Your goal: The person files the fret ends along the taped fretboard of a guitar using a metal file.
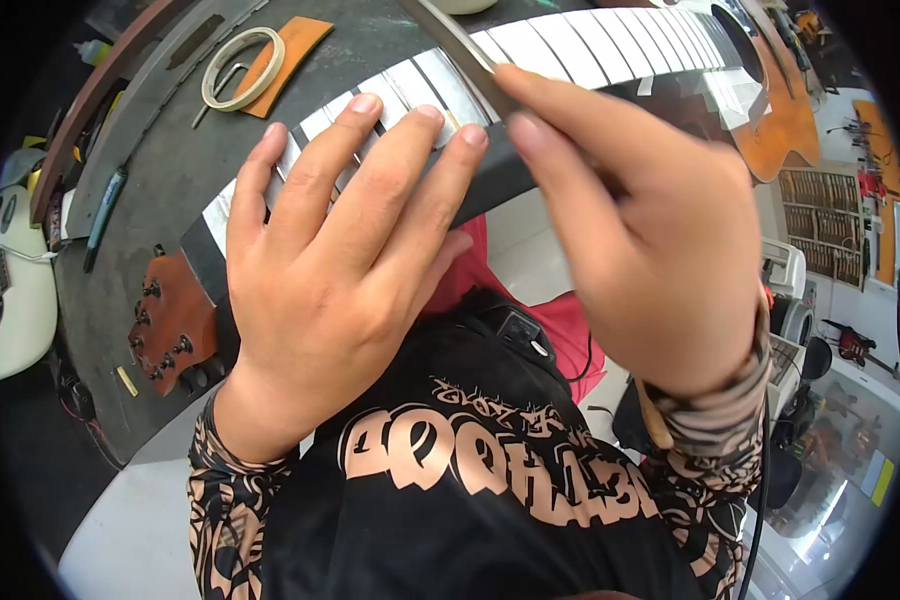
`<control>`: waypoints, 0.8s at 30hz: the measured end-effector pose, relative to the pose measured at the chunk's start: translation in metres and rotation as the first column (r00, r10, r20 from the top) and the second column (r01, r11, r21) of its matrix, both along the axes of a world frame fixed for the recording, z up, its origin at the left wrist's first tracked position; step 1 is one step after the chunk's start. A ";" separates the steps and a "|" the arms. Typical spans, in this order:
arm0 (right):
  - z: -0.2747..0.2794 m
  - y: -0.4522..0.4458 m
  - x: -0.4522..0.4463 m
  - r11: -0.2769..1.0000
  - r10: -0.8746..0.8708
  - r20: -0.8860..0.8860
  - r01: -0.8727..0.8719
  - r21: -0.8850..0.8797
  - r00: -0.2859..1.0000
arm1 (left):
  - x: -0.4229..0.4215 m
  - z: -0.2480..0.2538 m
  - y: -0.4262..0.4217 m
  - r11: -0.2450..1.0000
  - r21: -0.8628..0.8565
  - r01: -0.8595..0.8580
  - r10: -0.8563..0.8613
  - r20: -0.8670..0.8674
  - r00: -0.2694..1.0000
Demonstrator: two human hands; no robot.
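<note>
A guitar neck lies across the bench, its fretboard [540, 45] covered in white tape strips between the frets. Its brown headstock [175, 320] with tuning pegs is at the left, and the orange-brown body [792, 130] is at the far right. My left hand [320, 230] rests palm down over the lower frets, fingers spread on the tape. My right hand [660, 220], slightly blurred, pinches a long narrow metal file [457, 40] between thumb and fingers. The file slants across the fretboard just right of my left fingertips; its far end runs out of view at the top.
On the grey bench [165, 190] sit a roll of tape [273, 62], an orange flat piece [305, 42] and a teal pen-like tool [105, 215]. A white guitar body [25, 290] stands at the left edge. Red cloth [575, 350] hangs below the neck.
</note>
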State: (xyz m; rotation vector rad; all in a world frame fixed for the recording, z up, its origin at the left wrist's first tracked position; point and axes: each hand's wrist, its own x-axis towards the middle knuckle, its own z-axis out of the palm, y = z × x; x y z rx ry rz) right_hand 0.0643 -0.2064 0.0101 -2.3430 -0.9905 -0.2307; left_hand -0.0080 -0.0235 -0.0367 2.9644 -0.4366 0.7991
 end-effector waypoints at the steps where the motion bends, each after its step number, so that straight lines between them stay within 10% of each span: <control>1: -0.001 -0.005 0.000 0.998 0.033 0.013 -0.034 0.059 0.999 | -0.001 0.004 0.001 0.999 -0.040 0.025 -0.027 -0.050 0.998; 4: 0.010 -0.039 -0.040 0.940 -0.163 -0.527 0.294 0.175 0.834 | -0.004 0.021 0.004 0.984 -0.164 0.063 -0.091 -0.169 0.981; 8: 0.001 -0.075 -0.062 0.795 0.046 -0.862 0.504 0.338 0.506 | -0.007 0.035 0.022 0.950 -0.300 0.085 -0.134 -0.147 0.980; 15: -0.018 -0.092 -0.066 0.708 0.422 -0.863 0.494 0.504 0.276 | -0.028 0.060 0.094 0.956 -0.269 -0.120 0.020 -0.347 0.938; 24: -0.014 -0.094 -0.093 0.831 0.161 -0.919 0.453 0.323 0.360 | -0.036 0.038 0.209 0.638 -0.634 -0.437 -0.276 -0.718 0.639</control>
